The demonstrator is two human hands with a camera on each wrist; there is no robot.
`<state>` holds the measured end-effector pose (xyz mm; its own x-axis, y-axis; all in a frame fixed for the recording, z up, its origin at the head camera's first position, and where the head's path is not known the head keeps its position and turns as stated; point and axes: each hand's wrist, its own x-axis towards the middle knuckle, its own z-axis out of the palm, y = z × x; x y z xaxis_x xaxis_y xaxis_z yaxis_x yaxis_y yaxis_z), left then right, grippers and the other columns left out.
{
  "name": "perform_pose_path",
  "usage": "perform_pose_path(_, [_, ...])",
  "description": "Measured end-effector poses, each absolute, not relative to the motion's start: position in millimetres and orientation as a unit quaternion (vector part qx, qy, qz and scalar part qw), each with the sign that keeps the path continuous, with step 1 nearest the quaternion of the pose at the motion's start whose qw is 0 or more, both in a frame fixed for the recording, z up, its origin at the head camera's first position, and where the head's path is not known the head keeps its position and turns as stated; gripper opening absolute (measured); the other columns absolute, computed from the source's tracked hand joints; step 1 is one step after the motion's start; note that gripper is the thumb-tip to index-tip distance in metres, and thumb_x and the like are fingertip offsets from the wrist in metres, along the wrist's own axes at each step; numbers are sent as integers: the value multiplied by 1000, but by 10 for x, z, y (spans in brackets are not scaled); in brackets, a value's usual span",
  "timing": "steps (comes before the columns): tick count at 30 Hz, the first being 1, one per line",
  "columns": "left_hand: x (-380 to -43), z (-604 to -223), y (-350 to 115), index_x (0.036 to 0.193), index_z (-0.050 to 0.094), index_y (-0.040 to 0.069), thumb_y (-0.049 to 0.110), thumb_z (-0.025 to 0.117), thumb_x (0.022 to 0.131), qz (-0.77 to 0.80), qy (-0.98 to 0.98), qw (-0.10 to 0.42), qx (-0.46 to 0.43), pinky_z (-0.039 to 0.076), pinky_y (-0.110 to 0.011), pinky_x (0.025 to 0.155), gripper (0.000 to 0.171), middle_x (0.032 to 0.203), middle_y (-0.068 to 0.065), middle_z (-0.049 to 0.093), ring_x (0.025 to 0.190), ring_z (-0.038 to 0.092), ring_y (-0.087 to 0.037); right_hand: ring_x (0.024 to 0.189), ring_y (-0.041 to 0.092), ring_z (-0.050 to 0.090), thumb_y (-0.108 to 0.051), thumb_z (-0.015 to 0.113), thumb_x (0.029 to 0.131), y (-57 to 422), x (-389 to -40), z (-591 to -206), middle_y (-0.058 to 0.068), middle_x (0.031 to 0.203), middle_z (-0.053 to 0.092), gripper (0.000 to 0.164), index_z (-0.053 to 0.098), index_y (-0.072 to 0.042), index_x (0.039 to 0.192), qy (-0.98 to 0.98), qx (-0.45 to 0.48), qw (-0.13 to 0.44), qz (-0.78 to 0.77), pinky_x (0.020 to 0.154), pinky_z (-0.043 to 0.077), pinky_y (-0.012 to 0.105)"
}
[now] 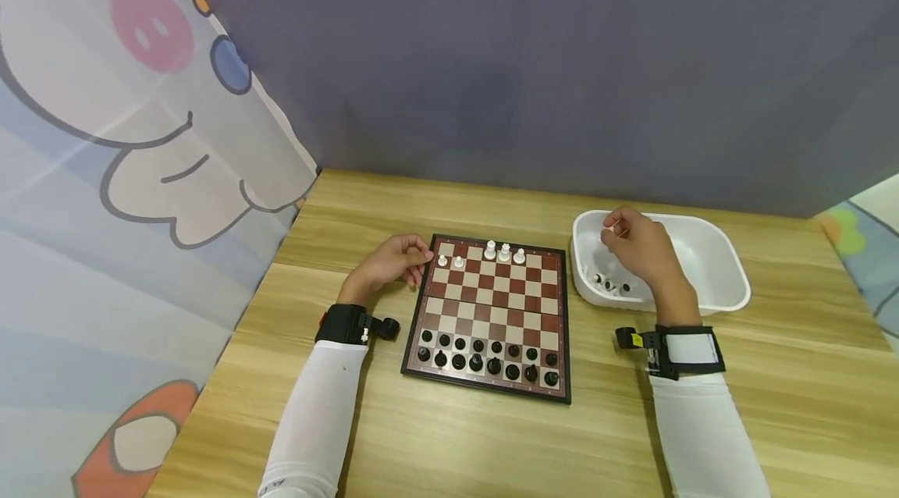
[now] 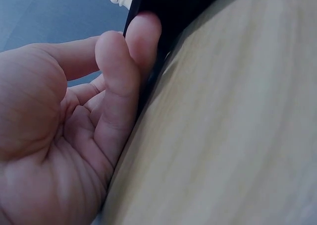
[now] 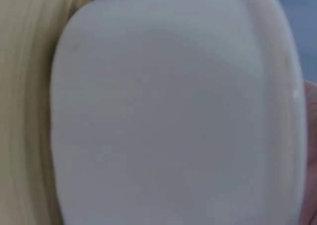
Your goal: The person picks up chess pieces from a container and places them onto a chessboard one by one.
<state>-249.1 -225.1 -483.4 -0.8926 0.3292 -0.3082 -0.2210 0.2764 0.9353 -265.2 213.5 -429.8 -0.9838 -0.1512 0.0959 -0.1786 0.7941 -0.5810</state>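
A folding chessboard [image 1: 492, 303] with a dark frame lies on the table. Along its near side stand two rows of black chess pieces [image 1: 476, 363]; several white chess pieces [image 1: 505, 253] stand at its far side. My left hand [image 1: 390, 262] holds the board's far left edge, its fingertips [image 2: 116, 56] against the black side. Over the white tub [image 1: 709, 303], my right hand [image 1: 637, 242] pinches something small and pale between thumb and fingertips, seemingly a white chess piece; the fingers mostly hide it. In the right wrist view, the tub's wall [image 3: 163, 111] hides most of that hand.
More chess pieces [image 1: 609, 287] lie loose in the tub's near left corner. The tub stands right of the board on the wooden table [image 1: 485, 451]. A grey partition [image 1: 527, 76] rises behind the table, and a cartoon-printed curtain [image 1: 161, 193] hangs at the left.
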Motion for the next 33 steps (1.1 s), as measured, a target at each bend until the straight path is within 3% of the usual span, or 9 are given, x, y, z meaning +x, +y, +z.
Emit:
perform_pose_path(8, [-2502,-4846,-2265,108,58,0,14,60,104,610,759,224,38,57,-26,51,15,72,-6,62,56,62,-16,99,37,66,-25,58,103,1973,-2602,-4194,20,110,69,30,65,-5,124,-934,102,65,336,79,50,44])
perform_pose_path(18, [-2481,-4867,-2265,108,58,1,13,60,104,615,754,228,32,57,-27,52,13,74,-6,61,57,63,-17,92,34,72,-26,66,102,1769,-2541,-4147,15,103,75,29,68,-6,123,-925,148,68,342,69,52,34])
perform_pose_path(24, [-2471,-4889,-2239,109,58,0,13,61,103,616,753,226,38,58,-27,52,14,73,-5,61,57,63,-16,85,33,73,-23,72,98,1709,-2497,-4188,14,98,76,25,70,-8,118,-919,168,93,343,68,55,35])
perform_pose_path(33, [-2440,-4865,-2234,109,57,1,13,62,103,620,749,232,28,57,-26,51,14,73,-5,61,56,63,-16,71,18,64,-12,76,93,1595,-2472,-4228,7,83,71,20,73,-8,113,-900,217,134,353,61,51,24])
